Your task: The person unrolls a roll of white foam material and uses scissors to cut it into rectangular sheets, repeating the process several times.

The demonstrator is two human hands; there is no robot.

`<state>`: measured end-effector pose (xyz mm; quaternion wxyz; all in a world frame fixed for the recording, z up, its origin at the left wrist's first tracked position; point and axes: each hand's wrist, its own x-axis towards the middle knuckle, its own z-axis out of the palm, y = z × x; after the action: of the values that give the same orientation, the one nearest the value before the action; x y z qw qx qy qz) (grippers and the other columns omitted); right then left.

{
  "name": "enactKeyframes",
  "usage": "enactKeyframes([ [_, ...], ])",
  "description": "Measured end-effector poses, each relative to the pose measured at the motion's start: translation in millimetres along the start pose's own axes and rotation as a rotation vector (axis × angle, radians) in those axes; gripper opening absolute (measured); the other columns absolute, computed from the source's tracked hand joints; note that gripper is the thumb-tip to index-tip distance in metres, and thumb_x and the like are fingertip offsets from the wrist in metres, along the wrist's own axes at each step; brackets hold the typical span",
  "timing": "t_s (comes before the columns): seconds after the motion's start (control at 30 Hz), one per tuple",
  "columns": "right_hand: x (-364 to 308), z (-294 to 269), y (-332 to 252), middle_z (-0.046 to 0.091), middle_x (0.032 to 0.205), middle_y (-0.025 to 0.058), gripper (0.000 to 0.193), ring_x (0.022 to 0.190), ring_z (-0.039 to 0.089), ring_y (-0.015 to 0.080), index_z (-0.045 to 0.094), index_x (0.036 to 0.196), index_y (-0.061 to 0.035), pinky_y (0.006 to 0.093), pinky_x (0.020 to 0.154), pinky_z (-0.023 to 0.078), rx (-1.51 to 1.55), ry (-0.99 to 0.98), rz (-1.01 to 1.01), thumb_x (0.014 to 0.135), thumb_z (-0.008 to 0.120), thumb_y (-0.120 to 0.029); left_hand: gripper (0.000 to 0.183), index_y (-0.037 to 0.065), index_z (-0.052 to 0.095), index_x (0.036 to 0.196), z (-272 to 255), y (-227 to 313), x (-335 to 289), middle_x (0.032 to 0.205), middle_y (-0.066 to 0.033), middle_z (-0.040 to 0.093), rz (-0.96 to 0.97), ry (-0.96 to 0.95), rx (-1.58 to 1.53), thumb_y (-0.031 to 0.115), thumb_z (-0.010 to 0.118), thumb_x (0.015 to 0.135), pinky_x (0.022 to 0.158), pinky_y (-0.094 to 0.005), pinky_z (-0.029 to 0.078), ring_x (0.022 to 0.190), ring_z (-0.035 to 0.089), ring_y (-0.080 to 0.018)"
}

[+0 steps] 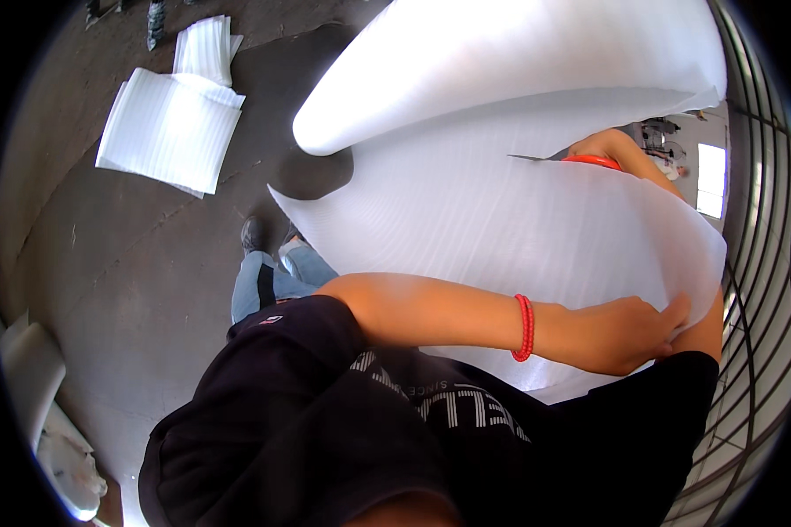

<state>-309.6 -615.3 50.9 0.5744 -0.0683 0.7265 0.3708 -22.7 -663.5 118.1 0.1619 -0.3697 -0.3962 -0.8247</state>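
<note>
A large white foam sheet point(466, 211) hangs in front of me, running from a thick white roll point(518, 61). My left hand point(615, 338), with a red beaded bracelet point(524, 328) at the wrist, reaches across my body and pinches the sheet's near right edge between thumb and fingers. Farther off, my right hand point(605, 145) is closed round the orange-red handle of a pair of scissors point(593, 161). Their blade points left, against the sheet below the roll. Part of the right hand and most of that forearm are hidden behind the sheet.
Flat stacks of white foam sheets point(171, 132) lie on the dark floor point(141, 255) at the far left. Pale rolled material point(31, 378) is at the lower left. A barred metal grille point(751, 255) runs close along my right side.
</note>
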Motion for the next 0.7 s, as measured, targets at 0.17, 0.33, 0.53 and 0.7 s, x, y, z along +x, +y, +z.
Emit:
enactKeyframes([
  [0.17,37,-23,-19,0.055,0.069,0.0149,0.016,0.061,0.054,0.0208,0.056,0.080,0.0004,0.0314,0.047,0.041,0.017,-0.087,0.027,0.068,0.053,-0.009,0.036,-0.008,0.028,0.100,-24,20,16,0.057,-0.0201,0.052,-0.073,-0.012,0.043,0.015,0.051,0.083,0.047,-0.0414,0.040,0.055,0.054,-0.0386],
  [0.33,77,-53,-43,0.055,0.071,0.0152,0.016,0.061,0.054,0.0206,0.056,0.080,0.0007,0.0313,0.048,0.041,0.018,-0.171,0.051,0.068,0.053,-0.009,0.037,-0.010,0.034,0.100,-52,41,26,0.050,-0.0168,0.048,0.112,0.196,0.148,0.017,0.053,0.082,0.042,-0.0365,0.037,0.048,0.052,-0.0336],
  [0.53,133,-104,-80,0.056,0.073,0.0155,0.016,0.061,0.053,0.0203,0.056,0.079,0.0009,0.0312,0.048,0.041,-0.003,-0.278,0.081,0.068,0.052,-0.008,0.033,-0.008,0.035,0.099,-129,73,46,0.046,-0.0137,0.045,0.048,0.147,0.115,0.016,0.051,0.083,0.042,-0.0375,0.035,0.045,0.049,-0.0329],
  [0.7,171,-152,-108,0.056,0.074,0.0157,0.015,0.061,0.053,0.0201,0.056,0.079,0.0011,0.0310,0.048,0.041,-0.018,-0.354,0.115,0.068,0.052,-0.008,0.028,-0.005,0.035,0.096,-203,81,72,0.046,-0.0149,0.045,-0.012,0.165,-0.086,0.015,0.050,0.084,0.042,-0.0406,0.034,0.046,0.047,-0.0364],
])
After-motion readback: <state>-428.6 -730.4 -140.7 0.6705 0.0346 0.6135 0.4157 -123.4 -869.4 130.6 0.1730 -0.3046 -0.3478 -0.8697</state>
